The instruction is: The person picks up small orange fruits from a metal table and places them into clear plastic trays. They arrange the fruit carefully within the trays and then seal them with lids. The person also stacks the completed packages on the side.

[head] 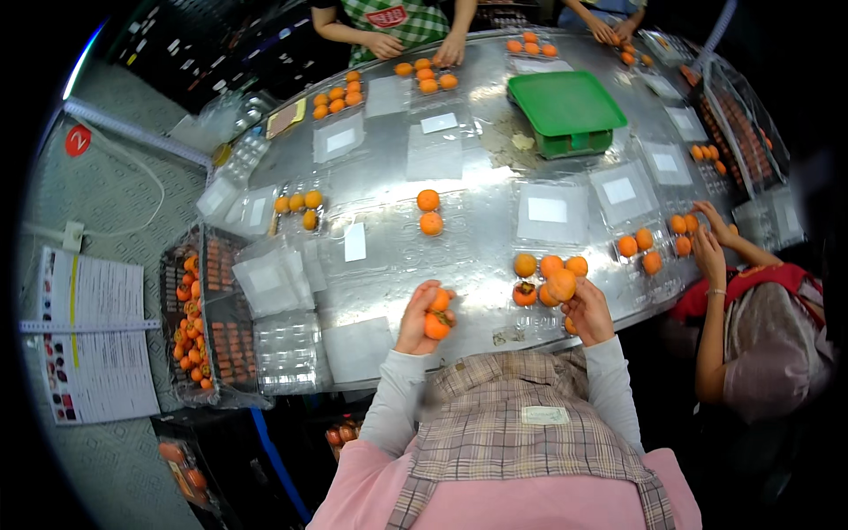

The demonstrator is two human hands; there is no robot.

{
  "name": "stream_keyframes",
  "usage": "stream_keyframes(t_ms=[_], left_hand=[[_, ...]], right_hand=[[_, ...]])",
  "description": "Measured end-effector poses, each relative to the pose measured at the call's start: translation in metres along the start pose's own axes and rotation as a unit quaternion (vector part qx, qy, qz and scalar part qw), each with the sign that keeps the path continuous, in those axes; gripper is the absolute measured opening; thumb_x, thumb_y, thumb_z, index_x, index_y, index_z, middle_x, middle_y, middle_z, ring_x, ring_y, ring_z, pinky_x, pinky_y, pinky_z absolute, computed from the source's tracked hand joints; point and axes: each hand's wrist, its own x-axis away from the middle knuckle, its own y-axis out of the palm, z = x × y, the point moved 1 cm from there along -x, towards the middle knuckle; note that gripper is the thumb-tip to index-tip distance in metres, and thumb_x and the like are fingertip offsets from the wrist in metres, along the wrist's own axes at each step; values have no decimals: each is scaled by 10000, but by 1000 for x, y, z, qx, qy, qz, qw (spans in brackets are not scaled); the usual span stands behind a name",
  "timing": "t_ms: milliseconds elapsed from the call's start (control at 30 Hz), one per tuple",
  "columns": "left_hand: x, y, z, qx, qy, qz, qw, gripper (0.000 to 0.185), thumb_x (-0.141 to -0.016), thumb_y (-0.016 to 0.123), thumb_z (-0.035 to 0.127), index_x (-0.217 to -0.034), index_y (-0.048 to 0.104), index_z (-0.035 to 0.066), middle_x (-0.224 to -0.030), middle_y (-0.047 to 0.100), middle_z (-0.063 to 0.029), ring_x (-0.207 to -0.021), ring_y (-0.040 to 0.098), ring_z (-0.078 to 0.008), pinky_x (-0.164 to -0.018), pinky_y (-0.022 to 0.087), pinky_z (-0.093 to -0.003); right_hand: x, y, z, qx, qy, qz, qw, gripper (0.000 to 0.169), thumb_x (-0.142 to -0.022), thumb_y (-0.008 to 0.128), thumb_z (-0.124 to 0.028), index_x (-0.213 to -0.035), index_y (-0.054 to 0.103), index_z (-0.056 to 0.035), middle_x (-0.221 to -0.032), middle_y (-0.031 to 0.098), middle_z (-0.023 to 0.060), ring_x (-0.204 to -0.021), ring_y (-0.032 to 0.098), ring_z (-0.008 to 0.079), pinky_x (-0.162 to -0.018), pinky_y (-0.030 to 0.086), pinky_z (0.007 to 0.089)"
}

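My left hand (415,323) is closed around two orange persimmons (437,326), one above the other, over the near side of the metal table. In my right hand (593,314) is one persimmon (562,285), gripped by the fingers above a clear plastic tray (527,322). Several persimmons (525,265) sit in that tray. One of them (524,294) shows its green-brown calyx; the rest show smooth orange skin. Part of the tray is hidden by my right hand and the held fruit. Farther off, two persimmons (430,212) rest in another clear tray.
To my left stand a black crate of persimmons (191,328) and stacked clear trays (289,352). A green lidded plastic bin (566,103) is on the far side. Co-workers' hands (712,248) handle fruit at right and across the metal table (377,285). Labelled lids (548,211) lie around.
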Motion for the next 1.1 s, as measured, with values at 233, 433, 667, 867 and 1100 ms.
stream_keyframes(t_ms=[233,433,667,867,1100], left_hand=[[60,-76,128,134,212,116,961,206,-1000,597,277,-1146,567,135,-1033,652,-138,-694,630,-229,-656,534,-399],[162,-164,313,86,460,169,867,197,-965,623,266,-1041,574,91,-954,650,-114,-700,665,-237,-655,589,-418],[202,-125,377,-443,533,574,436,747,-906,726,150,-1518,328,-9,-1365,552,-170,-1220,574,-320,-1032,478,-382],[53,-13,162,-573,340,115,736,738,-816,834,156,-1473,502,92,-1340,641,-72,-1244,596,-207,-1022,483,-378],[25,79,7,-492,201,-142,835,896,-744,876,121,-1528,441,107,-1412,572,-96,-1272,575,-215,-1024,491,-365]], right_hand=[[-3,-5,7,-10,18,-8,1000,244,-1037,567,-230,-1224,601,-77,-1140,684,35,-1003,682,155,-803,532,296],[-6,4,5,25,26,-2,999,288,-1047,545,-278,-1243,591,-72,-1146,688,48,-996,688,160,-772,536,281],[-10,53,-4,21,37,-29,999,280,-1031,560,-269,-1200,608,-51,-1087,681,47,-873,655,139,-692,493,274],[-7,91,15,-11,104,-70,992,212,-1036,531,-226,-1141,621,-66,-1027,669,26,-890,647,127,-704,483,283],[8,119,17,-42,112,-107,987,243,-1048,524,-200,-1187,610,-21,-1125,658,47,-1001,663,170,-892,530,323]])
